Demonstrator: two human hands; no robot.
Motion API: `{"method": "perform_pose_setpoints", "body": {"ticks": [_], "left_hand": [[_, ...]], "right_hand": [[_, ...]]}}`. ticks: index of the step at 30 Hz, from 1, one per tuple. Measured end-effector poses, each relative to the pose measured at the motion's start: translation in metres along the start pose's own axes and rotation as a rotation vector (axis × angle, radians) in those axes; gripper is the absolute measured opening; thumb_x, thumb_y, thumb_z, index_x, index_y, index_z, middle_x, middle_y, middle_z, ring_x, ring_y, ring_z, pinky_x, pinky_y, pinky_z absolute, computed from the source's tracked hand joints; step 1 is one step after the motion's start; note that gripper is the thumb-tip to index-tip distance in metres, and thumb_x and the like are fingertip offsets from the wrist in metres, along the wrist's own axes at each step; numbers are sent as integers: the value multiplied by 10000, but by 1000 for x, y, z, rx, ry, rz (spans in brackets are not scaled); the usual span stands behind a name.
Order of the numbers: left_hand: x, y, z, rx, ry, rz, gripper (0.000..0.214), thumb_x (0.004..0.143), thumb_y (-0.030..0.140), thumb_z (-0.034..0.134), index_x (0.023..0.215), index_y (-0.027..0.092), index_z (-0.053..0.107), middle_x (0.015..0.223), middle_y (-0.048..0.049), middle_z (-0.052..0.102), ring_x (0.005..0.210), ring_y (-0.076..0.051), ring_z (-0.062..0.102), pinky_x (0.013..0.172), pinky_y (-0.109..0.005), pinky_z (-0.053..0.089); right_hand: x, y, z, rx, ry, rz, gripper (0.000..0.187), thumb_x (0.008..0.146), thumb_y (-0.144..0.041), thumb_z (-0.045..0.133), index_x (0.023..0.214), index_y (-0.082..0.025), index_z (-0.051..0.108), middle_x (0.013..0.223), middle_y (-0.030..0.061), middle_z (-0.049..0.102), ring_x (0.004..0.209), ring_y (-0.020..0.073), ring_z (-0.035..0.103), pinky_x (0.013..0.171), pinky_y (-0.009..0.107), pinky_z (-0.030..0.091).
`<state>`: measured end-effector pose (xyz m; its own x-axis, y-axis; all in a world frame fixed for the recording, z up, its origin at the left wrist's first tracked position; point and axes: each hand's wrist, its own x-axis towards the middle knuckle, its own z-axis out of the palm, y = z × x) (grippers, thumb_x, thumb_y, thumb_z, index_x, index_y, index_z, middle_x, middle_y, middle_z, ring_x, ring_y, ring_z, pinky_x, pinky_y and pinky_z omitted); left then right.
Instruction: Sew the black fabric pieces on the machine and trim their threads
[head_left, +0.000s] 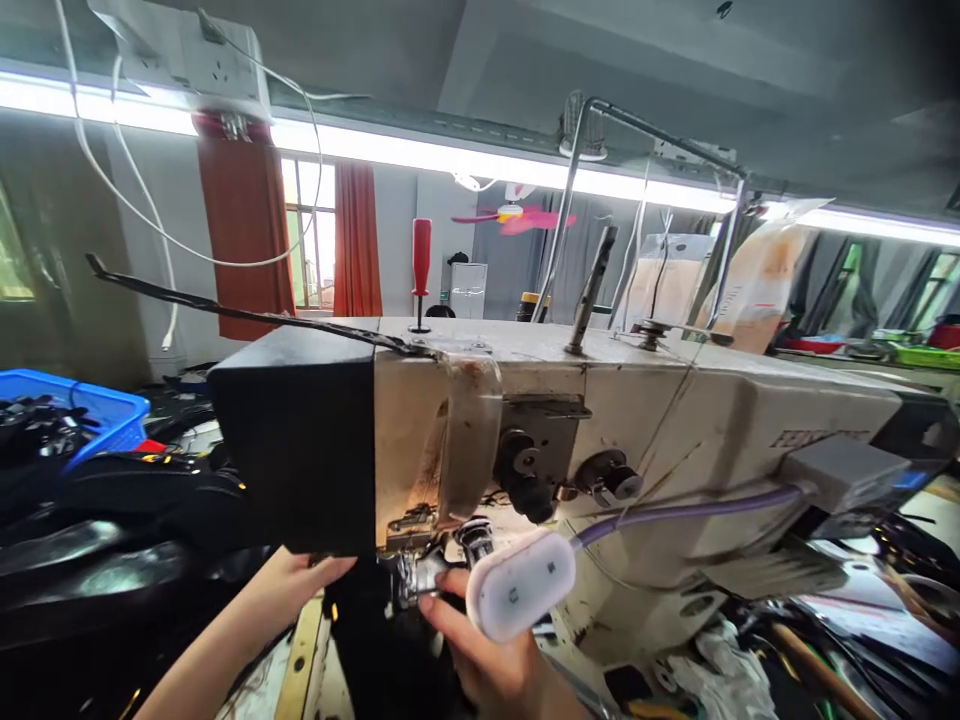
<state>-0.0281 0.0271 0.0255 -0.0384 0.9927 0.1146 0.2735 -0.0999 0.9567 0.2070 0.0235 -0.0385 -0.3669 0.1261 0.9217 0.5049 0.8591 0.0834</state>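
Note:
A sewing machine (660, 430) with a pale, worn head fills the middle of the view. My left hand (304, 578) lies left of the needle area, beside black material (375, 640) under the head. One digit is stretched toward the needle; the other fingers are partly hidden by the machine's black end cover (300, 450). My right hand (487, 645) reaches in from below, its fingertips together at the metal presser foot parts (420, 578). Whatever is between them is too small to make out. A white lamp (523, 585) on a purple flexible neck covers part of this hand.
A red-handled screwdriver (421, 260) stands upright on the machine top. A dark strip (225, 308) sticks out to the left. Beyond it sits a blue basket (112, 425) with black pieces. Crumpled plastic (720, 670) and tools lie right of the machine arm. White cables (142, 220) hang upper left.

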Motion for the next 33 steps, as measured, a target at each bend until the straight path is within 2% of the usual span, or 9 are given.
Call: {"method": "perform_pose_setpoints", "body": {"ticks": [3,6,8,11,15,19,23,29,33], "left_hand": [[-13,-7,2,131,-64,44,341,727,541,640,679,223,754,732,-30,732,780,-248,644,795,-335,517],[-19,-10,9,250,-68,126,286,734,509,630,719,259,770,810,-34,747,857,-258,632,826,-321,503],[-20,-9,15,284,-97,178,280,763,484,602,701,267,768,841,-35,748,897,-261,625,834,-314,492],[-19,-6,25,283,-141,163,313,801,459,551,724,247,769,835,-33,749,875,-258,634,799,-312,484],[-14,-3,35,144,-202,-9,344,804,419,533,853,178,773,840,-35,760,862,-267,661,746,-300,491],[-11,-4,36,47,-242,-100,339,779,402,574,886,144,767,861,-41,764,897,-273,667,786,-296,500],[-9,-8,34,-16,-260,-131,320,761,390,616,926,156,759,913,-37,767,943,-266,672,835,-286,508],[-6,-11,35,-28,-235,-93,270,732,387,630,848,185,767,936,-27,769,941,-259,675,889,-295,505],[-7,-10,37,-67,-100,-152,213,688,372,647,720,197,765,748,-21,771,849,-258,687,863,-310,519]], "right_hand": [[15,3,-6,-14,-90,-92,280,875,-93,548,1061,-239,697,976,69,725,848,182,670,809,313,555],[23,1,-8,-32,-213,-224,196,887,-124,572,1004,-198,710,1062,50,726,864,183,662,800,307,563],[20,-1,-6,-13,-211,-306,188,910,-137,536,969,-172,712,1039,52,735,842,181,662,795,325,572],[8,-3,-1,-8,-136,-232,216,920,-136,500,949,-175,711,949,70,751,838,183,664,821,349,568],[-6,-4,9,-72,-50,-111,215,898,-127,525,1007,-184,702,887,67,753,859,206,666,796,373,557],[-8,-5,16,-121,91,-146,171,881,-140,559,920,-165,723,751,54,741,732,199,655,688,337,536],[-6,-5,15,-161,104,-161,173,862,-125,568,887,-185,729,667,26,720,623,181,625,644,331,522],[-5,-12,17,-223,37,-125,158,845,-148,596,899,-224,723,713,11,732,626,184,641,641,329,538],[-9,-19,30,-270,224,18,190,878,-183,564,824,-255,731,685,11,727,632,199,637,683,364,529]]}}
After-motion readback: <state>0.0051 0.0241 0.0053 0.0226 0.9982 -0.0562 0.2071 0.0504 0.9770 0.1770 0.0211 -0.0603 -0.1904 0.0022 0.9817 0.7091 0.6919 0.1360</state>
